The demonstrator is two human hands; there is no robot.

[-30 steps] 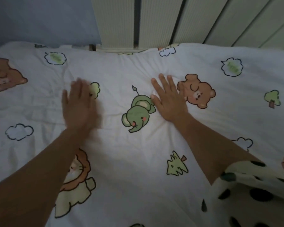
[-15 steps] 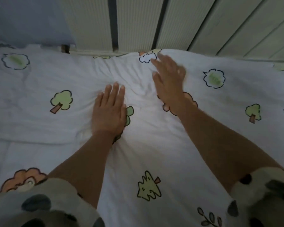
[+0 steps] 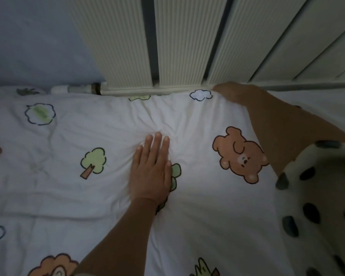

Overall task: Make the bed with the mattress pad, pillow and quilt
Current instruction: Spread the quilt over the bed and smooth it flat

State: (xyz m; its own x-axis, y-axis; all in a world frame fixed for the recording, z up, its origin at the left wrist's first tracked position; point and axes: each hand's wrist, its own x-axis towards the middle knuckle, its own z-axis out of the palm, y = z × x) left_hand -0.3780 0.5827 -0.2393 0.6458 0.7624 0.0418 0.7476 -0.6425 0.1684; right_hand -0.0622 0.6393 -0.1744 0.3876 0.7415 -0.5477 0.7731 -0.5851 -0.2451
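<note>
A white quilt (image 3: 207, 206) printed with bears, trees and clouds covers the whole bed. My left hand (image 3: 150, 168) lies flat on it near the middle, palm down with the fingers together, and the cloth wrinkles ahead of the fingertips. My right hand (image 3: 233, 93) reaches to the quilt's far edge by the wall, next to a cloud print. It is blurred and its fingers are hidden over the edge, so I cannot tell whether it grips the cloth. No pillow or mattress pad shows.
Ribbed pale wall panels (image 3: 183, 40) rise directly behind the bed, with a blue wall (image 3: 32, 36) to the left. A grey rail (image 3: 307, 85) runs along the far edge. My spotted sleeve (image 3: 317, 206) fills the lower right.
My right hand has moved from the top of the quilt to its far edge by the wall. My left hand stays pressed flat on the quilt.
</note>
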